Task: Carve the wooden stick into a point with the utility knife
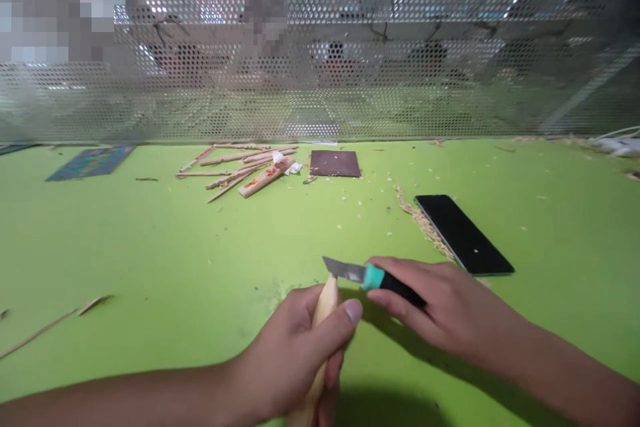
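Note:
In the head view, my left hand [300, 353] is wrapped round a pale wooden stick [326, 300], its narrowed tip pointing up and away from me. My right hand [435, 300] grips the black and teal handle of a utility knife [373, 277]. The knife's grey blade points left and lies at the tip of the stick; whether it cuts into the wood, I cannot tell. Below my left thumb, the stick's lower part runs down to the bottom edge of the view, partly covered by my fingers.
A black phone [465, 233] lies right, with wood shavings [430, 230] along its side. Farther back are several wooden sticks [235, 163], a stained wood piece [267, 177], a brown sandpaper sheet [335, 163] and a patterned sheet [93, 163]. A perforated metal screen [320, 100] borders the green table [165, 240].

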Tool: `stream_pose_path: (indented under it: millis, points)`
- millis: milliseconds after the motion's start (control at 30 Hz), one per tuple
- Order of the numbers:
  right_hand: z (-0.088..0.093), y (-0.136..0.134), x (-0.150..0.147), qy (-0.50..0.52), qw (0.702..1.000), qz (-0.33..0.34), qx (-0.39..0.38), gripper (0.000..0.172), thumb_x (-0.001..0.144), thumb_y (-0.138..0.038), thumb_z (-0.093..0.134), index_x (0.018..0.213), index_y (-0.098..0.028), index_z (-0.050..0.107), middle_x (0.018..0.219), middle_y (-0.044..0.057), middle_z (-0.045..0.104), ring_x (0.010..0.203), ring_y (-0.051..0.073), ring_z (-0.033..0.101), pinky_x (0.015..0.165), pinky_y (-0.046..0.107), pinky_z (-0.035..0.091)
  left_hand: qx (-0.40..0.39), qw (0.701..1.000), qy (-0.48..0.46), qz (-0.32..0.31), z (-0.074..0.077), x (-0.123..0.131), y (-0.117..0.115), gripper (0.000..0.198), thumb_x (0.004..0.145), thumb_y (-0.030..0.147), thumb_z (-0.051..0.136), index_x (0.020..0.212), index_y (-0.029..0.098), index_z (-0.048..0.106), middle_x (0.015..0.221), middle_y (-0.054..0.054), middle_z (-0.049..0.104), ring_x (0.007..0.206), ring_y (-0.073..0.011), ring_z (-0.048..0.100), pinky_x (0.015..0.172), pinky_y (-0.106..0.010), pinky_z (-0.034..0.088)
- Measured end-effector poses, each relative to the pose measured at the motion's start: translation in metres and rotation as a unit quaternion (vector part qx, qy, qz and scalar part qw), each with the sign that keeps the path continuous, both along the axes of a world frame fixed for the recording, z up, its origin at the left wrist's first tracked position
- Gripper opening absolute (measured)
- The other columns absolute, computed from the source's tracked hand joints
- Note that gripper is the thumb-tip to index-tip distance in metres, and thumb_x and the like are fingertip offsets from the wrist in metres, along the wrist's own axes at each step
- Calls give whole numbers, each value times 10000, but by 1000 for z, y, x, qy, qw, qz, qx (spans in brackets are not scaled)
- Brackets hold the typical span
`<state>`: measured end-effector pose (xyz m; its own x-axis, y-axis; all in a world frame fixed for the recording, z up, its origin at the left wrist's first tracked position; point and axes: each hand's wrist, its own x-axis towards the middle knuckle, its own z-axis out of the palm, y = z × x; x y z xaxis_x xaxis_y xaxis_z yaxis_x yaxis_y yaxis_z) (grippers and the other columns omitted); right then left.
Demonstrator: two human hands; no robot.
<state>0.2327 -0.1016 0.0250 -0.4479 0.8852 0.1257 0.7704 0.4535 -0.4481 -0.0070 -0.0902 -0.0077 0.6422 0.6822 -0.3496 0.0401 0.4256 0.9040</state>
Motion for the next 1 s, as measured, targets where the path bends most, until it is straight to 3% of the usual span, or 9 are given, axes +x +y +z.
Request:
stream_pose_path:
  millis: [200, 400, 500, 667, 800, 1000]
  points:
    - [1, 5, 4, -9, 1000, -6, -2, 399, 1119, -529, 447, 1096, -226, 704, 897, 74, 800, 729, 228, 736, 634, 309, 471, -9, 1000, -19, -14, 2, -1, 1, 533, 943, 683, 701, 814, 185, 561, 551, 53, 521, 447, -70, 460, 455, -167, 425]
    - [10, 4, -2, 10, 993, 64, -94, 354, 1091, -480, 477, 938, -216, 657, 727, 7, 676, 610, 160, 599, 585, 282, 386, -18, 998, -44, -39, 5, -2, 3, 549, 900, 701, 744, 862, 187, 553, 582, 66, 525, 442, -59, 468, 430, -145, 424]
    - [13, 2, -4, 1, 991, 82, -107, 278, 1064, -408, 497, 937, -211, 647, 738, 13, 662, 637, 166, 598, 603, 290, 383, -20, 998, -46, -46, 4, -2, 2, 578, 879, 741, 735, 843, 199, 536, 565, 73, 524, 396, -60, 464, 388, -149, 423]
    - [9, -1, -5, -8, 993, 69, -95, 362, 1101, -492, 464, 986, -213, 664, 790, 37, 711, 658, 194, 653, 615, 308, 414, -23, 999, -31, -22, 5, 2, -1, 596, 896, 744, 708, 751, 198, 519, 510, 73, 487, 357, -65, 470, 356, -153, 436]
    - [1, 2, -2, -14, 999, 20, -36, 426, 1123, -534, 425, 1082, -210, 698, 901, 92, 789, 720, 244, 735, 637, 335, 471, -49, 999, -20, 7, 5, 5, -6, 554, 952, 719, 655, 798, 211, 495, 490, 81, 498, 329, -80, 489, 333, -165, 446]
    - [-5, 7, 7, -22, 998, -56, 22, 464, 1129, -537, 402, 1227, -203, 708, 945, 100, 820, 732, 261, 756, 644, 348, 509, -41, 993, -112, 7, 1, 1, -7, 402, 1051, 594, 596, 966, 215, 493, 716, 79, 518, 455, -39, 491, 447, -150, 450]
